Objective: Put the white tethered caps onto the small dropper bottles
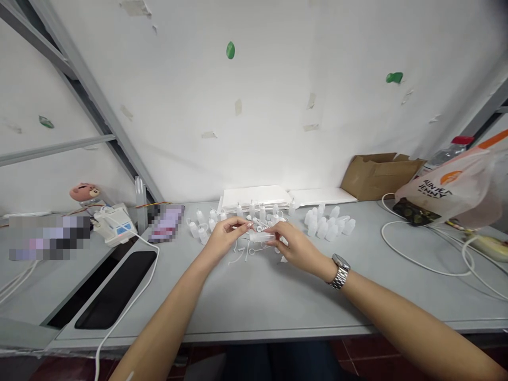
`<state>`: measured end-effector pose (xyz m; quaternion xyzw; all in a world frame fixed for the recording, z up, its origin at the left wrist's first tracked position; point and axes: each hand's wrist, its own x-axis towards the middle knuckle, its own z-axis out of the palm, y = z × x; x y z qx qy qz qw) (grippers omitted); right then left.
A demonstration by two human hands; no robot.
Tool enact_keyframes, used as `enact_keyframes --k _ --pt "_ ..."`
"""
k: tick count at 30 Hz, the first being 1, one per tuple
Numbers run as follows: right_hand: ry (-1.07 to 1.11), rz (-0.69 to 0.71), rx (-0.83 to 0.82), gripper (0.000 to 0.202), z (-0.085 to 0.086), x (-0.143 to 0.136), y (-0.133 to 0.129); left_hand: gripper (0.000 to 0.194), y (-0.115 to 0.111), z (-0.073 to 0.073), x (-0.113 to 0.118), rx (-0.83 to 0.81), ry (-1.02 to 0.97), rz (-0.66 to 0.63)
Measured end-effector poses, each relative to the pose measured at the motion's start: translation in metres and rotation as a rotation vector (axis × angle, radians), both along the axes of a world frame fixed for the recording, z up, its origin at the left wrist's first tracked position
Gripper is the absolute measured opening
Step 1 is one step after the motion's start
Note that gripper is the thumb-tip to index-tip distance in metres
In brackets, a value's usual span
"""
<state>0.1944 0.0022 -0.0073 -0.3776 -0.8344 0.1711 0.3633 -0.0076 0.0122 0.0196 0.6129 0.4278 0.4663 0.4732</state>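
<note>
A small translucent white squeeze bottle lies sideways in the air just above the desk. My right hand, with a metal-band watch at the wrist, has its fingers and thumb closed on the bottle's right end. At the bottle's left end my left hand is pinched shut; whatever its fingertips hold is too small to make out. Beneath and behind my hands lie loose white ring-and-strap pieces. Several bottles with thin tips stand behind and to the left. To the right is a cluster of similar plain bottles.
White sheets lie against the back wall. At the right are a cardboard box, a plastic bag and looping white cable. A power strip and a black pad are at the left.
</note>
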Motion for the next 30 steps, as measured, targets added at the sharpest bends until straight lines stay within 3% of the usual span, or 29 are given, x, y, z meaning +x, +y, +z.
enact_keyframes --k 4,9,15,30 --pt "0.175 0.062 -0.293 0.019 0.003 0.001 0.000 0.013 0.007 -0.006 -0.007 -0.315 -0.261 -0.072" --pt "0.240 0.041 -0.380 0.020 0.006 0.001 0.000 0.009 0.009 -0.010 -0.010 -0.575 -0.573 -0.150" --pt "0.336 0.040 -0.507 0.024 0.011 -0.004 -0.003 0.010 0.007 -0.011 -0.007 -0.588 -0.640 -0.126" --pt "0.347 -0.006 -0.496 0.023 0.015 -0.006 -0.008 0.014 0.011 -0.020 -0.005 -0.558 -0.611 -0.044"
